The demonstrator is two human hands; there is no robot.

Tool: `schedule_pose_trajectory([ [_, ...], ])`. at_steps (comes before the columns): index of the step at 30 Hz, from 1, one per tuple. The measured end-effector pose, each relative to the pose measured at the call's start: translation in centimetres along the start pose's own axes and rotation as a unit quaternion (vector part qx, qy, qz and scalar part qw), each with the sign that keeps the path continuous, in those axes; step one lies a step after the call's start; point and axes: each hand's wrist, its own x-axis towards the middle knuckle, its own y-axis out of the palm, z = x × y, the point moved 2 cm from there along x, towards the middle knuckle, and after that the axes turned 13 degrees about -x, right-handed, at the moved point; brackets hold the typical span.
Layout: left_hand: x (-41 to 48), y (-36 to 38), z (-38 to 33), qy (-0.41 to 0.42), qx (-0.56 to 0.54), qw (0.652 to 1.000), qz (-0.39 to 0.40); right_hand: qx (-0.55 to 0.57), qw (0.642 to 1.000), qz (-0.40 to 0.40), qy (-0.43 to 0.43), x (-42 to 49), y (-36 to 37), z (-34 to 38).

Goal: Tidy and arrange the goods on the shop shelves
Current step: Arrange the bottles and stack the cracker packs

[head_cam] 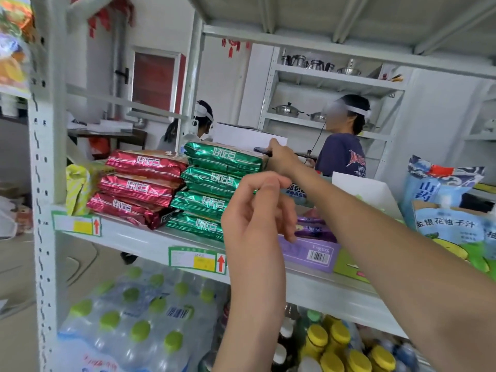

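On the white metal shelf (150, 238) stands a stack of several green snack packets (206, 200), with a stack of three red packets (139, 189) to its left. My right hand (281, 158) reaches across from the right and grips the right end of the top green packet (225, 158); its fingertips are hidden behind the packet. My left hand (257, 216) hovers in front of the green stack with loosely curled fingers and holds nothing.
A yellow striped bag (76, 189) leans left of the red stack. A purple box (311, 251) and blue drink pouches (448, 210) sit to the right. Below are a shrink-wrapped water bottle pack (139, 318) and yellow-capped bottles (335, 347). Two people stand behind the shelf.
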Motion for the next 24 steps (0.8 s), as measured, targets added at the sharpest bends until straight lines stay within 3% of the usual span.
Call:
schedule_pose_trajectory([
  [5, -0.2, 0.0, -0.3, 0.009, 0.009, 1.0, -0.005, 0.018, 0.997, -0.058, 0.045, -1.5, -0.4, -0.4],
  [11, 0.1, -0.2, -1.0, 0.022, 0.026, 0.999, -0.019, 0.145, 0.973, -0.157, 0.091, -3.2, -0.4, -1.1],
  [20, 0.5, -1.2, -1.2, 0.013, 0.084, 0.996, -0.005, 0.268, 0.887, -0.332, 0.175, -9.8, -9.2, -3.0],
  [24, 0.8, -2.0, -1.2, -0.001, 0.146, 0.989, -0.001, 0.458, 0.821, -0.305, 0.155, -14.1, -11.6, -3.6],
])
